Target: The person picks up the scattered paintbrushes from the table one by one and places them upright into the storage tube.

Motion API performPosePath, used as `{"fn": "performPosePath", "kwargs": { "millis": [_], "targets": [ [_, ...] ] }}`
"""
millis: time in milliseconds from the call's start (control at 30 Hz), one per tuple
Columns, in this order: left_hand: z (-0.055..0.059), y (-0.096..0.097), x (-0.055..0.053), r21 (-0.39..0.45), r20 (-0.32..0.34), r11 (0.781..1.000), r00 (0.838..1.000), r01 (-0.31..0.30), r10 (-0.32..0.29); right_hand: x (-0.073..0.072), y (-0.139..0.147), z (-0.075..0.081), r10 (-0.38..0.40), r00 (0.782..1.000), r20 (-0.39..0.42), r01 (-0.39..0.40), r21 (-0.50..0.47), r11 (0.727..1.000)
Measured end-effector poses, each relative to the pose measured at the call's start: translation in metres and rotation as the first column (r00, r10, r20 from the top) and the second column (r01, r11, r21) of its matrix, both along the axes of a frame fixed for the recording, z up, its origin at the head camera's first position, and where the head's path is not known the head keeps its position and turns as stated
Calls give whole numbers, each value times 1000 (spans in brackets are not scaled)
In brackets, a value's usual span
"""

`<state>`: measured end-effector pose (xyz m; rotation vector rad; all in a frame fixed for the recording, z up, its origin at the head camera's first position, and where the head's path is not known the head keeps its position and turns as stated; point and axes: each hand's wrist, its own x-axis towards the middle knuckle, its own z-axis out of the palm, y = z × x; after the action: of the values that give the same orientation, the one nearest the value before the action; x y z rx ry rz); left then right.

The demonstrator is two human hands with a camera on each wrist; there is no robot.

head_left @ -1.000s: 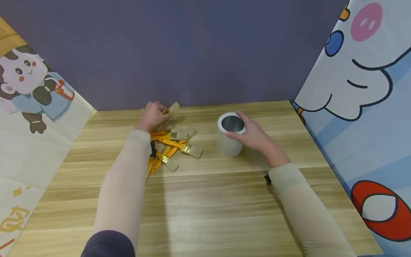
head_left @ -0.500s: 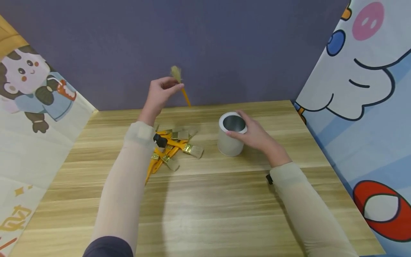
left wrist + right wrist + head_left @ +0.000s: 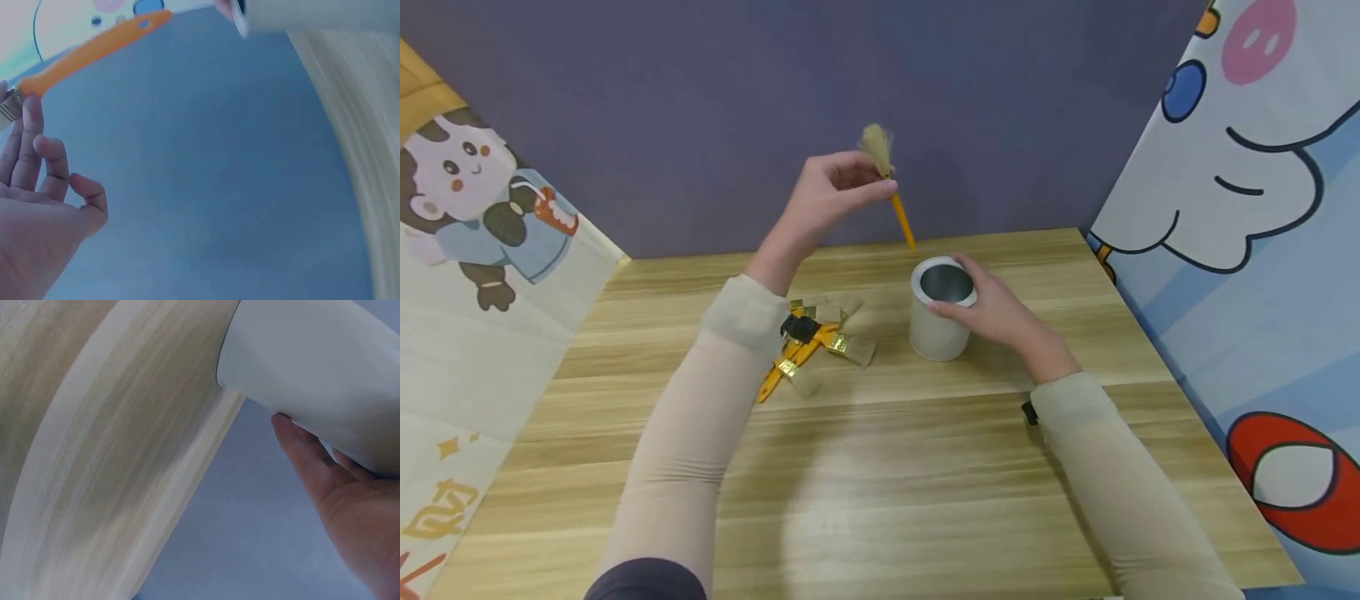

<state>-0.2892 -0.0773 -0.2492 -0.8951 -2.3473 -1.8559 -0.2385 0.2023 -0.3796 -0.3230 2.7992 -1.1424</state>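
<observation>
My left hand [image 3: 833, 193] pinches a paintbrush [image 3: 902, 220] near its metal band, bristles up and orange handle slanting down. In the head view the handle's tip is just above and left of the white can's rim. The left wrist view shows the orange handle [image 3: 94, 53] with a hole at its end. My right hand [image 3: 996, 310] grips the upright white can [image 3: 938, 329] around its upper right side, thumb at the rim. The can's grey inside shows no brush. In the right wrist view, fingers [image 3: 306, 456] lie along the can's wall [image 3: 312, 356].
Several orange-handled paintbrushes [image 3: 850, 348] lie in a loose pile on the wooden table [image 3: 887, 475], left of the can and partly hidden by the left wrist. A dark panel [image 3: 700, 125] stands behind the table; printed cartoon sheets [image 3: 1240, 192] flank both sides.
The left hand has lifted a paintbrush from the pile, turned it handle-down and carried it right towards the can. The right hand and can have stayed in place.
</observation>
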Motion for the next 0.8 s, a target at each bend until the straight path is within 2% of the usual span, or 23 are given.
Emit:
{"fn": "performPosePath", "kwargs": {
  "millis": [100,167,367,500,633,800],
  "targets": [
    [3,19,8,-125,-54,992,998,5,-12,-1,2,1,-3,1000,14,3,8,1000],
    [-3,31,12,-198,-84,980,996,6,-23,-2,2,1,-3,1000,23,3,7,1000],
    [-37,57,17,-347,-100,938,995,-20,-16,-2,1,3,15,999,45,-14,-11,1000],
    [-57,68,19,-429,-64,903,998,-6,-24,-3,0,4,16,998,60,-14,-23,1000],
    [-70,76,22,-513,-47,858,997,22,-54,-4,2,1,5,999,52,-4,-21,1000],
    [-78,82,23,-580,-73,814,996,0,-52,-3,3,-1,9,1000,5,-8,-32,999]
  ]
}}
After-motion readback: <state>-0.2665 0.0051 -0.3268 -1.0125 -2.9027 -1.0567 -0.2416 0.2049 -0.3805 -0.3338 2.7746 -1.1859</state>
